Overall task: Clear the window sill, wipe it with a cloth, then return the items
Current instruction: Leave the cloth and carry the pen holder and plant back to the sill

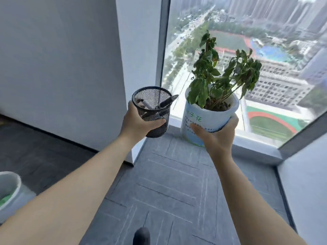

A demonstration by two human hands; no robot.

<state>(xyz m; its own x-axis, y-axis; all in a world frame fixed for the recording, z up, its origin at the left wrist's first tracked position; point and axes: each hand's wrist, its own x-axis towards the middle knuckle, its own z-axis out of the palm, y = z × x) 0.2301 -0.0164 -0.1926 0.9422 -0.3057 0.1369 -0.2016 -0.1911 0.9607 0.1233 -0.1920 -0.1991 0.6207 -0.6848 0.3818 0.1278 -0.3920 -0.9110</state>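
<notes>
My left hand grips a black mesh pen holder with a couple of pens in it, held in the air just left of the window. My right hand holds a white and blue plant pot from below and the side; a droopy green plant grows in it. Both items hover above the low grey window sill, which runs along the bottom of the glass. No cloth is in view.
A white wall column stands left of the window, a white wall at the right. Grey carpet tiles cover the floor. A white bin with green contents sits at the far left. My shoe tip shows at the bottom.
</notes>
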